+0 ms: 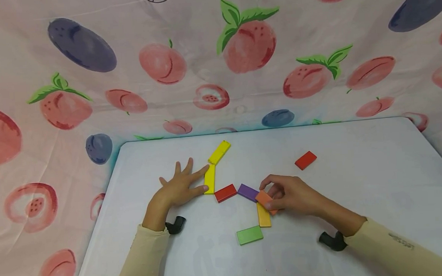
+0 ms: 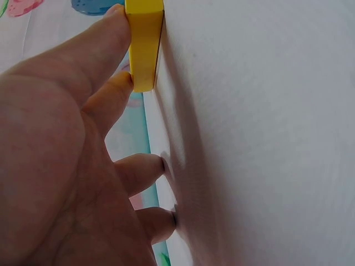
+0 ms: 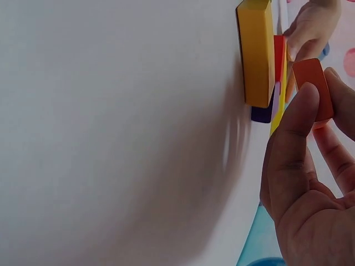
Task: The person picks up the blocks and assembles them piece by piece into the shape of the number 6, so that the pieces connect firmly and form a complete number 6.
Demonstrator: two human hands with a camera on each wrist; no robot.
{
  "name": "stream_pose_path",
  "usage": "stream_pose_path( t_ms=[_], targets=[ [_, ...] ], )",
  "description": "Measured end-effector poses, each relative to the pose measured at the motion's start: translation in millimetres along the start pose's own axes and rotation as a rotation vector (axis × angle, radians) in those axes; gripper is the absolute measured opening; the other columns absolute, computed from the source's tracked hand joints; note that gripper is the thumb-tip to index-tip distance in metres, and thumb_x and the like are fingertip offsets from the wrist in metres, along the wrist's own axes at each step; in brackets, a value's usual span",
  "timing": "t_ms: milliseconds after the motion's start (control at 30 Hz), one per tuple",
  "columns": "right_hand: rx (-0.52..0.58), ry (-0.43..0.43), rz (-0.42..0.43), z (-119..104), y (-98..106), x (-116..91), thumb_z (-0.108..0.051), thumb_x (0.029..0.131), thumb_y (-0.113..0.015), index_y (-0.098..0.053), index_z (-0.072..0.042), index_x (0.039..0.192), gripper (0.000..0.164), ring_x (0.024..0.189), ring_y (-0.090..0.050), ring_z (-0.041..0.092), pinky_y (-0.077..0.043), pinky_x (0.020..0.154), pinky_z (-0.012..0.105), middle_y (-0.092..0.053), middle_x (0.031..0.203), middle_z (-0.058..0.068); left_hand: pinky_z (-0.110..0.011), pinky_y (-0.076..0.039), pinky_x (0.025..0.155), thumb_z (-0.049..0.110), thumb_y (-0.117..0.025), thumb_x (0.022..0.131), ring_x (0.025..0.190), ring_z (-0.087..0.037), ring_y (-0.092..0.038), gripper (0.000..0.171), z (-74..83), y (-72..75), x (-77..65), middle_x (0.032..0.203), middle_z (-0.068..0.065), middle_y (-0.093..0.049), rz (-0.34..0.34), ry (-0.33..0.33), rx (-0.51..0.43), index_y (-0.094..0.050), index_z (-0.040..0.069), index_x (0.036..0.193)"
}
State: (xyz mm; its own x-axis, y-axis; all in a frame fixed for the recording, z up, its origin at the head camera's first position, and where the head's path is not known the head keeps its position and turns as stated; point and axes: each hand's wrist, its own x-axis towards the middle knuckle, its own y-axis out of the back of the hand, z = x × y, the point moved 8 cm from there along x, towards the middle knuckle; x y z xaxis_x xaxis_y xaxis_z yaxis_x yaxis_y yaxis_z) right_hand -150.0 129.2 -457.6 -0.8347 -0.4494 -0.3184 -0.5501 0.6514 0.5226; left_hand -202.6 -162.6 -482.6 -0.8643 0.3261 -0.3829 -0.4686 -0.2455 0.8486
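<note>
My left hand lies at the left with its fingers spread. Its thumb and index finger touch the lower yellow domino block; the other fingertips rest on the table in the left wrist view. With thumb and fingers my right hand pinches an orange domino block, raised off the table. In the head view the orange block overlaps the amber block and the purple block. A red block lies between the purple and lower yellow blocks. Another yellow block slants away above.
A green block lies below the amber one, near its lower end. Apart from the row, a second red block lies at the right. The white table meets a fruit-patterned cloth at the back and left.
</note>
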Motion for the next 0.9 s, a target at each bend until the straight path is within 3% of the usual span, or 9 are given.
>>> stream_pose_path(
  t_ms=[467, 900],
  targets=[
    [-0.005, 0.045, -0.035, -12, -16, 8, -0.026, 0.084, -0.086, -0.065, -0.022, 0.121, 0.043, 0.091, -0.068, 0.012, -0.058, 0.077, 0.028, -0.073, 0.096, -0.005, -0.092, 0.002, 0.099, 0.060, -0.062, 0.094, 0.156, -0.051, 0.007, 0.071, 1.6, 1.5, -0.2, 0.174, -0.010, -0.006, 0.003, -0.006, -0.006, -0.030, 0.050, 0.157],
    [0.006, 0.081, -0.065, -25, -32, 16, -0.025, 0.083, -0.086, -0.065, -0.025, 0.119, 0.041, 0.092, -0.067, 0.012, -0.058, 0.076, 0.022, -0.072, 0.096, -0.007, -0.092, 0.001, 0.100, 0.060, -0.062, 0.094, 0.156, -0.051, 0.006, 0.071, 1.6, 1.1, 0.2, 0.174, -0.011, -0.006, 0.000, 0.003, -0.001, -0.030, 0.050, 0.157]
  ],
)
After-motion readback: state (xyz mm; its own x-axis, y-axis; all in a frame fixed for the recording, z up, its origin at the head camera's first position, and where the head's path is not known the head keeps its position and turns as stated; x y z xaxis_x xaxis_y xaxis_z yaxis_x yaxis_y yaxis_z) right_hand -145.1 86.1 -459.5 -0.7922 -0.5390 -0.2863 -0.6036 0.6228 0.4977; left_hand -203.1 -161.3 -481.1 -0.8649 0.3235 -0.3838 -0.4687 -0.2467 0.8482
